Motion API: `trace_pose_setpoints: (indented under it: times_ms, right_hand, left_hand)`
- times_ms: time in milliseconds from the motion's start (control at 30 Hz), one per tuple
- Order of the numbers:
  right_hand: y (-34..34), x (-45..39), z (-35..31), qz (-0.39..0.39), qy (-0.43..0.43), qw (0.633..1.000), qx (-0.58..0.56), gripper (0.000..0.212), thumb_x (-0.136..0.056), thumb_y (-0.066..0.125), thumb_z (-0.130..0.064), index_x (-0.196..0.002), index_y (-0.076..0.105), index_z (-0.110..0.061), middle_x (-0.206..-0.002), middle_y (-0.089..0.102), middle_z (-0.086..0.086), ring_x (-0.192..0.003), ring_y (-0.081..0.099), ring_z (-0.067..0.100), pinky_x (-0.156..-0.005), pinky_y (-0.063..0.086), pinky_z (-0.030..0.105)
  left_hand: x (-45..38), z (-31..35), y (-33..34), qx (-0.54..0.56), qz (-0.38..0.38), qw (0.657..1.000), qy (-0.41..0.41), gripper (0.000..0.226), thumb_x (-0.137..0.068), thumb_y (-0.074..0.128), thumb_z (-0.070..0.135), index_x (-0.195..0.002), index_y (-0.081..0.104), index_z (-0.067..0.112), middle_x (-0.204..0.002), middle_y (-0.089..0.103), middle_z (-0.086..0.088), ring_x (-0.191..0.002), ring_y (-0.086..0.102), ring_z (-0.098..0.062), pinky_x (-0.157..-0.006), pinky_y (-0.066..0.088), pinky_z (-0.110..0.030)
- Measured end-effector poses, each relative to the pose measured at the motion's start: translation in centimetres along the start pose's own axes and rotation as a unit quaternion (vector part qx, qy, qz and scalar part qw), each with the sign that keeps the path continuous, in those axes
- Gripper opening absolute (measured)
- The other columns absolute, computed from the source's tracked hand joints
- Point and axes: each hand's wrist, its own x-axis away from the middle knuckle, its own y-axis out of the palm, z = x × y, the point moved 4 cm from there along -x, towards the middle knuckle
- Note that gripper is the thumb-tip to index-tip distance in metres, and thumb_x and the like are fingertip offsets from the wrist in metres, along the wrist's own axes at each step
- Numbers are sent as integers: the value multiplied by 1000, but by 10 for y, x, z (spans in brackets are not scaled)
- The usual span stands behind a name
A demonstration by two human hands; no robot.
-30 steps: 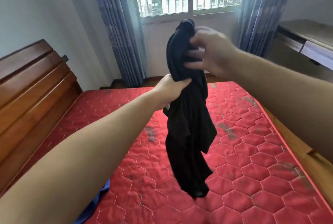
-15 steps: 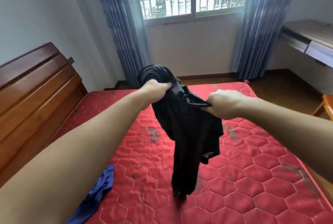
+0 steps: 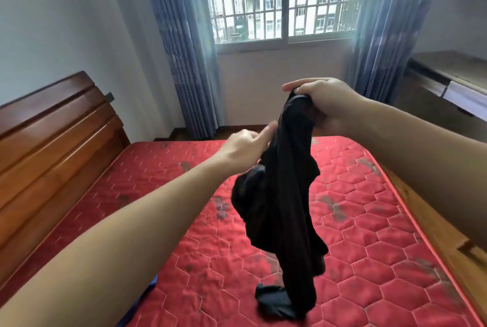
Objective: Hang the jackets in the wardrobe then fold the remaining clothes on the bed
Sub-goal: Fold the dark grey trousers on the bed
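Black garment dangled over the red quilted mattress (image 3: 369, 221)

The right hand (image 3: 326, 105) pinched the crumpled black cloth garment (image 3: 284, 195) by its top, hem touching the mattress; the left hand (image 3: 245, 147), fingers loosely extended, touched its side, having gripped it half a second before.

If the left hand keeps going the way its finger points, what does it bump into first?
Most likely the black garment. The left hand points up and right at the cloth hanging from the right hand, already at its edge.
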Motion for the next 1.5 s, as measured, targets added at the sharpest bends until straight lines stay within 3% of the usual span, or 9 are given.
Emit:
trace_pose_setpoints:
  times_ms: [267, 467, 600, 733, 900, 1033, 1167, 1300, 1500]
  right_hand:
    - [-9, -7, -6, -18, 4, 994, -105, 7, -95, 55, -14, -98, 61, -13, -77, 66, 5, -60, 65, 15, -53, 55, 24]
    - [-19, 11, 40, -56, -183, 945, 266, 66, -73, 82, -33, -129, 49, -28, -107, 64, -4, -88, 68, 9, -75, 56, 24]
    - [-23, 20, 53, 42, -313, 833, 455, 31, -78, 73, -41, -98, 67, -18, -84, 66, -4, -75, 63, 15, -72, 52, 37]
    - [-25, 16, 52, 68, -327, 809, 484, 32, -93, 55, -34, -71, 61, -12, -63, 61, 0, -62, 58, 27, -61, 49, 42]
    - [-37, -1, 29, 65, -227, 940, 248, 26, -94, 47, -20, -81, 61, -2, -75, 62, 25, -64, 58, 30, -65, 54, 50]
    - [-26, -4, 20, 47, -229, 936, 264, 29, -94, 50, -27, -74, 61, -8, -59, 54, 3, -53, 46, 13, -52, 37, 31]
    - [-15, -7, 18, 22, -231, 938, 259, 28, -90, 60, -27, -66, 66, -13, -58, 58, -2, -55, 49, 8, -54, 40, 25]
    - [-21, -7, 20, 19, -258, 915, 309, 17, -84, 69, -27, -71, 72, -16, -62, 65, -7, -58, 54, 5, -56, 42, 19]
    - [-37, -6, 93, 54, -193, 896, 395, 6, -81, 66, -16, -82, 67, -22, -66, 62, -3, -60, 56, 13, -56, 44, 19]
  left_hand:
    - [-6, 23, 13, 233, 46, 969, 71, 12, -95, 60, 23, -94, 70, 16, -82, 72, 0, -73, 66, -13, -70, 56, -33]
    - [-25, 32, 16, 446, 68, 893, -8, 20, -102, 48, 20, -109, 66, 14, -106, 72, -11, -94, 70, -26, -76, 59, -36]
    - [-34, 28, 13, 497, 95, 861, -48, 19, -103, 46, 20, -113, 63, 15, -105, 71, -11, -92, 69, -25, -77, 59, -37]
    - [-38, 22, 10, 454, 108, 883, -49, 16, -102, 48, 23, -98, 63, 23, -103, 70, -7, -96, 69, -25, -84, 59, -41]
    - [-32, 7, 0, 220, 56, 974, -25, 16, -98, 55, 32, -107, 64, 23, -101, 71, 4, -96, 68, -16, -83, 56, -28]
    - [-23, 13, 1, 87, 0, 996, 16, 69, -70, 61, 73, -126, 50, 36, -124, 55, 10, -112, 56, -8, -83, 48, -17]
    - [-23, 37, 8, 135, -117, 977, 115, 36, -76, 74, 40, -111, 63, 36, -97, 73, 12, -87, 69, 0, -71, 51, -15]
    - [-32, 39, 0, 23, -39, 992, 115, 11, -87, 62, 17, -92, 71, 13, -74, 65, -1, -68, 59, -16, -72, 57, -46]
    - [-37, 48, -21, 69, 105, 985, 118, 24, -85, 48, 7, -84, 71, 14, -64, 62, 2, -60, 61, -24, -50, 55, -35]
